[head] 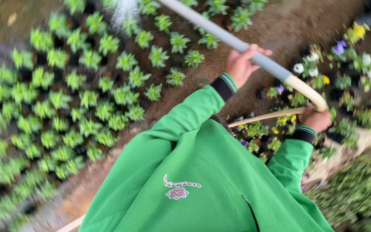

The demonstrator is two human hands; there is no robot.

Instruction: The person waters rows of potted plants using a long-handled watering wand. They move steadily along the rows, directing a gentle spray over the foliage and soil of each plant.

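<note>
Overhead, two hands were clenched on one watering wand [232,41]: the left hand [242,64] gripped its grey shaft, the right hand [316,119] held the cream hose [310,92] where it looped back. Water sprayed [123,13] over dozens of green seedlings [78,99]. Flowering pansies [344,73] crowded just beside the right hand. A white and red emblem [179,188] marked the green sweatshirt

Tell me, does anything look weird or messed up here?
Nothing is spilled or broken. The one odd thing is the hose: it bends sharply behind the grey wand, between the left hand and right hand.
</note>
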